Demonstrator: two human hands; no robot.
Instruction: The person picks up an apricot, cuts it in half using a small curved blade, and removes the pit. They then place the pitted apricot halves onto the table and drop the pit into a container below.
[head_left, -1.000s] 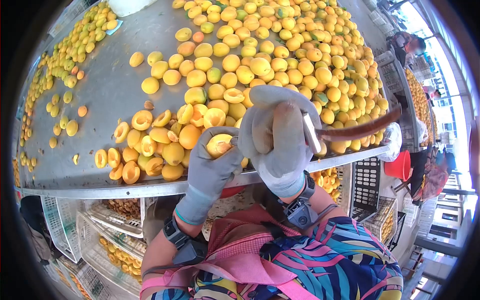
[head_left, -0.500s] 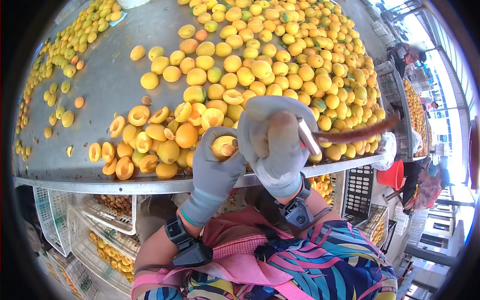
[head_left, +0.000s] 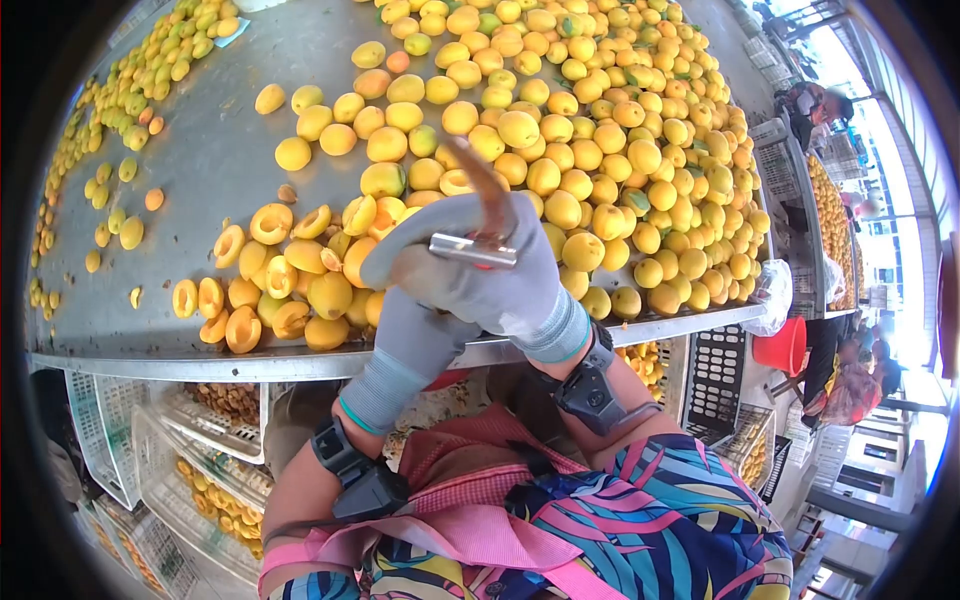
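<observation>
My right hand (head_left: 490, 275), in a grey glove, is closed around a small tool with a silver metal collar (head_left: 473, 250) and a curved brown length (head_left: 485, 190) pointing up and away. Its cutting end is out of sight. Below and behind it, my left hand (head_left: 415, 330), gloved too, meets the right hand; its fingers are covered, so any fruit in it cannot be seen. Just left of both hands lie halved apricots (head_left: 242, 329) and whole apricots (head_left: 329, 294) at the edge of the metal table (head_left: 300, 366).
A large heap of apricots (head_left: 640, 160) spreads over the table's right side. White crates (head_left: 215, 440) with fruit stand beneath it, and a black crate (head_left: 716, 378) and red bucket (head_left: 780, 345) stand to the right. Another person (head_left: 815, 105) is at a far table.
My right hand has moved left over my left hand, hiding the apricot that was visible there. The tool's brown length has swung from pointing right to pointing up.
</observation>
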